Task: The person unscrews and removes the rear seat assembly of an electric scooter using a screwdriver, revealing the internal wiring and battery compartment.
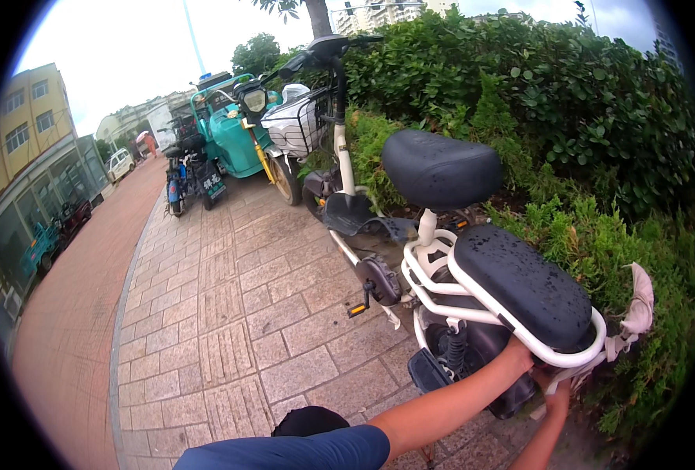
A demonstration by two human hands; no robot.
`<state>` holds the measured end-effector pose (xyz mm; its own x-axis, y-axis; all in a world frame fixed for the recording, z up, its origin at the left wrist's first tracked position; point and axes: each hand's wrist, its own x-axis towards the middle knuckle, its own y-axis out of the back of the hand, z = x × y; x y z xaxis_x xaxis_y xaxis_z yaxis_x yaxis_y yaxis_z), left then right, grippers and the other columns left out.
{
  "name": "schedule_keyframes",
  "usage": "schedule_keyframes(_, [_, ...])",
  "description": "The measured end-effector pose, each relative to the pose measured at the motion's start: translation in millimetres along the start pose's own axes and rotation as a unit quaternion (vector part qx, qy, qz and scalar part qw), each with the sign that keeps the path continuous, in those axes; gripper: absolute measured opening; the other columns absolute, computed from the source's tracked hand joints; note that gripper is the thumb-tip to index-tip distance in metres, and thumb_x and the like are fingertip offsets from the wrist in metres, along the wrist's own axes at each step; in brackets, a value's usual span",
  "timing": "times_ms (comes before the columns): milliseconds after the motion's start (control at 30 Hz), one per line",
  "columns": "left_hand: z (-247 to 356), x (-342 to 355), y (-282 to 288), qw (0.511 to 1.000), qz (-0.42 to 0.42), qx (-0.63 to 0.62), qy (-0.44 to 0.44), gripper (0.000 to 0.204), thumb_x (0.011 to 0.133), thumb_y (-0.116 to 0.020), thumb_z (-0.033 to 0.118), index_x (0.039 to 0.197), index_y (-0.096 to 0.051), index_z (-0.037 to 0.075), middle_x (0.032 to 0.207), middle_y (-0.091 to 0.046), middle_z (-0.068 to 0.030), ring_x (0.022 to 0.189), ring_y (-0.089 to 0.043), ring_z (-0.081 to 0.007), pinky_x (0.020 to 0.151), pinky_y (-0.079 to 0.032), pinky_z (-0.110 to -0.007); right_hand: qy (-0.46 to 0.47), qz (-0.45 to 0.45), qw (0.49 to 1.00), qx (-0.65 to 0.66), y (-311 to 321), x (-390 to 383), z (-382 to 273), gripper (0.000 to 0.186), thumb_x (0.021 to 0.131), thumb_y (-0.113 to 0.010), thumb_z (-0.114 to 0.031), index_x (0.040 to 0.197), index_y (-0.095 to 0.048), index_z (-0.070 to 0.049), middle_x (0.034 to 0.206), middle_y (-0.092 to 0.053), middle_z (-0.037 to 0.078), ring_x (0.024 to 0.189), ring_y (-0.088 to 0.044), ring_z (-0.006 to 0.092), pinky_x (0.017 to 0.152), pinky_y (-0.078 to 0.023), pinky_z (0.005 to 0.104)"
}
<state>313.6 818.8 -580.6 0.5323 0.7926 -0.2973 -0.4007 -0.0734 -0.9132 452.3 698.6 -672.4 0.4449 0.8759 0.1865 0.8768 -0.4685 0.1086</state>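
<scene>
A white electric bicycle (347, 168) with a black saddle (440, 164) and a wet black rear seat (512, 278) fills the right half of the head view. My left hand (520, 356) reaches in beneath the rear rack (594, 348), its fingers hidden behind the frame. Just right and slightly below, my right hand (555, 392) is also under the rack, fingers mostly concealed; what either holds is unclear. Near them are a black shock absorber (457, 348) and a crumpled pinkish piece (639, 301) at the tail.
A teal cargo tricycle (230, 137) and parked scooters (181, 184) stand farther along the paved walkway (191, 329). Dense hedge (559, 110) and low shrubs (653, 376) border the right side. A person (149, 144), a white van (120, 164) and a yellow building (34, 117) are distant left.
</scene>
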Motion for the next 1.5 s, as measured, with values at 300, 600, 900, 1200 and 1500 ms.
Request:
schedule_keyframes(300, [5,7,1,0.997,0.049,0.010,0.054,0.034,0.113,-0.048,0.030,0.128,-0.068,0.007,0.117,-0.077,-0.0144,0.102,-0.074,-0.0327,0.087,-0.062,-0.051,0.006,0.010,1.000,-0.005,-4,0,21,0.049,0.088,-0.083,-0.002,0.130,-0.058,-0.001,0.119,-0.066,0.008,0.109,-0.060,0.0214,0.101,-0.047,0.0372])
schedule_keyframes(600, [2,14,10,0.999,-0.003,0.039,0.018,0.032,0.113,-0.051,0.025,0.132,-0.066,0.004,0.124,-0.075,-0.0160,0.108,-0.074,-0.0298,0.092,-0.063,-0.047,0.001,-0.019,1.000,0.024,-9,-12,-1,0.028,0.092,-0.069,0.001,0.118,-0.062,-0.001,0.107,-0.066,0.005,0.099,-0.059,0.0171,0.092,-0.049,0.0342])
schedule_keyframes(900, [7,6,-3,0.999,-0.029,0.023,0.036,0.037,0.114,-0.048,0.030,0.132,-0.065,0.003,0.126,-0.073,-0.0165,0.111,-0.073,-0.0303,0.094,-0.062,-0.048,-0.023,-0.021,0.999,0.011,-11,-11,-5,0.030,0.093,-0.077,-0.004,0.120,-0.064,0.001,0.109,-0.069,0.007,0.102,-0.060,0.0197,0.094,-0.049,0.0352])
schedule_keyframes(1200, [12,8,-10,0.998,-0.040,-0.015,0.053,0.038,0.114,-0.048,0.032,0.133,-0.064,0.003,0.128,-0.072,-0.0164,0.113,-0.072,-0.0306,0.096,-0.061,-0.048,-0.036,-0.041,0.998,-0.016,31,8,56,0.046,0.097,-0.063,-0.001,0.143,-0.059,0.000,0.138,-0.065,0.010,0.127,-0.058,0.0216,0.114,-0.039,0.0360])
schedule_keyframes(1500, [39,2,-3,0.998,-0.036,-0.035,0.039,0.040,0.114,-0.048,0.034,0.135,-0.063,0.004,0.130,-0.072,-0.0163,0.115,-0.071,-0.0310,0.098,-0.060,-0.049,-0.031,-0.035,0.999,-0.012,20,19,68,0.056,0.097,-0.063,-0.001,0.152,-0.054,0.001,0.148,-0.062,0.012,0.134,-0.056,0.0243,0.119,-0.037,0.0387])
